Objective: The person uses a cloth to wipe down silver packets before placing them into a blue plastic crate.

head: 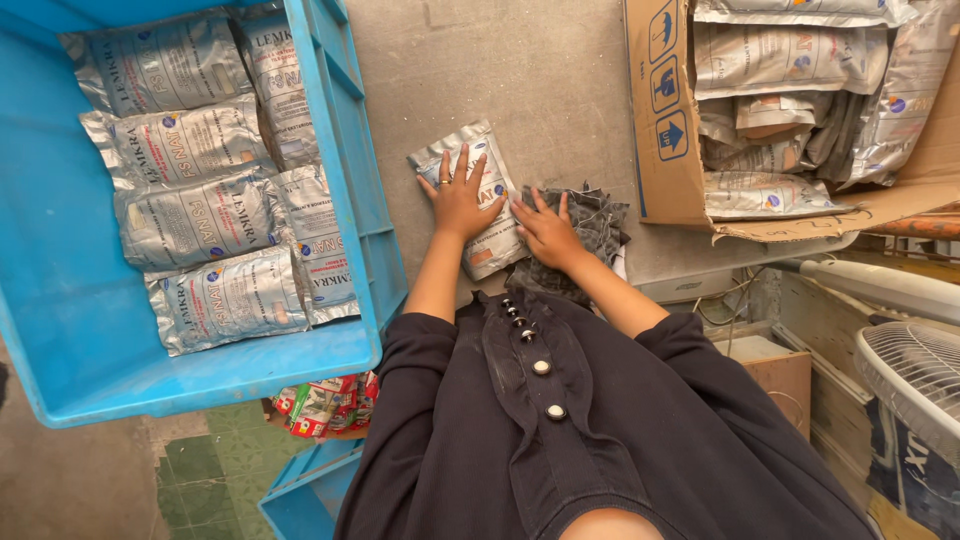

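My left hand [458, 200] flat, fingers spread, on foil pouch [478, 198]; right hand [546, 232] flat on dark cloth [592, 228], holding nothing; slick pouch could slide on table [540, 80].

Blue crate [350, 200], cardboard box [660, 120], white fan [915, 380]
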